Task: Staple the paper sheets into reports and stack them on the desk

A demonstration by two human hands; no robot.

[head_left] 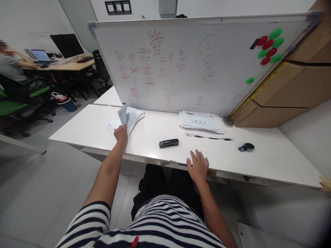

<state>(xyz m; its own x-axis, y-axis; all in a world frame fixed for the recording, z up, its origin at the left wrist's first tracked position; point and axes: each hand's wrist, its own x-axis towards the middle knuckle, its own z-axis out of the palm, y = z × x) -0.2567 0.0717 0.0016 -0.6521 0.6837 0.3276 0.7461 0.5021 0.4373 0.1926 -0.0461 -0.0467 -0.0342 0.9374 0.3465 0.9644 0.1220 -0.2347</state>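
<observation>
At the left part of the white desk (150, 127), my left hand (120, 133) grips a sheet of paper (122, 115) that stands up from the desk. Under and behind it lies a loose pile of papers (133, 116). My right hand (198, 167) rests on the desk's front edge, fingers spread, holding nothing. Between the two hands lies a black stapler (169, 143). Farther back, a stack of printed reports (198, 121) leans near the whiteboard, with a thin black-and-white pen (209, 137) in front of it.
A whiteboard (165, 65) with red writing and round magnets stands along the desk's back. Cardboard boxes (292, 86) are stacked at the right. A small dark object (246, 147) lies on the desk's right side. Far left, a person (12, 65) sits at another desk.
</observation>
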